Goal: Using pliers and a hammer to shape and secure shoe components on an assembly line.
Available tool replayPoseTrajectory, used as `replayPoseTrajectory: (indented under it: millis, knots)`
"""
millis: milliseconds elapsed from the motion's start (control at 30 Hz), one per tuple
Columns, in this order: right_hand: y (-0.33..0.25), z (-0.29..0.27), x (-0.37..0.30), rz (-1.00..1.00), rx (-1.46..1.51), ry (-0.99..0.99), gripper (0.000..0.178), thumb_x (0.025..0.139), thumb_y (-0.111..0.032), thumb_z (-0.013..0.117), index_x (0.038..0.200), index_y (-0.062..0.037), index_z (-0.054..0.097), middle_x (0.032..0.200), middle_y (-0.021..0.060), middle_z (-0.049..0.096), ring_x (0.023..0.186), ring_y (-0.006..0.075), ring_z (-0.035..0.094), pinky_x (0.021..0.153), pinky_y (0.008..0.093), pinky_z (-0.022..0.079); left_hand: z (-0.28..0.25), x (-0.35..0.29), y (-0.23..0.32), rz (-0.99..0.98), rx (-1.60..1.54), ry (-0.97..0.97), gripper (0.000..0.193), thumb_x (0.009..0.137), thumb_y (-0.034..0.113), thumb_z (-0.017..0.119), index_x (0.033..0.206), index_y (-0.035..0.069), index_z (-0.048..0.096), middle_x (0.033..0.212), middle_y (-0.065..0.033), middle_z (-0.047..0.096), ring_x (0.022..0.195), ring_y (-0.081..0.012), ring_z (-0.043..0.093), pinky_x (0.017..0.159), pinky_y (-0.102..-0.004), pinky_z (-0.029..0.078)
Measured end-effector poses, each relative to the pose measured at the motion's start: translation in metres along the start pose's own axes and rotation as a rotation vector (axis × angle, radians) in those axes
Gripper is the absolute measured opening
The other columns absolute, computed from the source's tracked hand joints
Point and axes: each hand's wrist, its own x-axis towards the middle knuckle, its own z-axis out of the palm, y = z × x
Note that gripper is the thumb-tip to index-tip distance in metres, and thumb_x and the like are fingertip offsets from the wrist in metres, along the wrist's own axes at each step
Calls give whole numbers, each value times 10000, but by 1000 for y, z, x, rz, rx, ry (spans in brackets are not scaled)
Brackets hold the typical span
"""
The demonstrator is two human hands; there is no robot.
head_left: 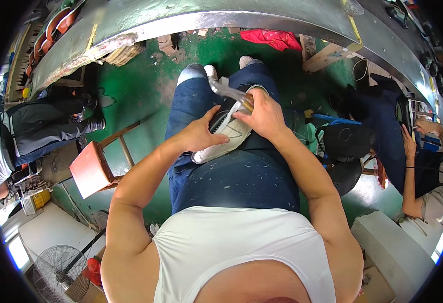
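Across my lap lies a pale, cream-white shoe upper (224,146), tilted, with a dark area and a row of small marks along its edge. My left hand (201,132) grips it from the left, the thumb pressed on the pale side and the fingers at the dark part. In my right hand (263,115) is a pair of metal lasting pincers (225,91), its curved head pointing up and left above the shoe's far end. The right fingers wrap round its handle and also rest against the shoe edge. The shoe's underside is hidden.
A metal-edged workbench (191,33) curves across the far side. A reddish-brown stool (92,169) stands left, a wire fan (59,272) lower left. Red cloth (272,39) lies on the green floor. Other people sit left and at right, where a co-worker's hands (423,129) work.
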Motion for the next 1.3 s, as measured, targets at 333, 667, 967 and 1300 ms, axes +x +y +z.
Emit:
replayPoseTrajectory:
  millis: [333, 667, 967, 1300]
  knots:
    - [-10, -27, -12, 137, 294, -63, 315, 837, -123, 700, 1098, 9, 583, 919, 211, 695, 877, 385, 693, 778, 433, 545, -5, 4, -3, 15, -19, -33, 1084, 794, 328, 842, 1588, 28, 168, 1412, -254, 520, 1224, -293, 582, 1047, -337, 446]
    - [20, -12, -29, 275, 671, 80, 264, 849, -113, 747, 1055, -8, 619, 856, 32, 652, 769, 101, 584, 732, 290, 502, -7, 10, -4, 31, -17, -58, 1068, 803, 336, 839, 1590, 38, 183, 1484, -221, 462, 1301, -267, 516, 1077, -322, 403]
    - [50, -66, -27, 366, 327, -138, 390, 877, -350, 749, 1007, -20, 588, 781, 89, 601, 714, 182, 576, 693, 337, 492, -21, 13, -32, 27, -330, -148, 1091, 775, 344, 852, 1577, -10, 202, 1459, -230, 493, 1340, -271, 491, 1119, -334, 369]
    - [6, -43, -27, 250, 158, -403, 533, 841, -502, 705, 808, 27, 646, 869, 211, 673, 836, 403, 651, 739, 466, 503, -58, -3, 10, 50, 228, -143, 1011, 779, 352, 829, 1570, 54, 276, 1290, -236, 638, 1175, -335, 631, 1024, -355, 457]
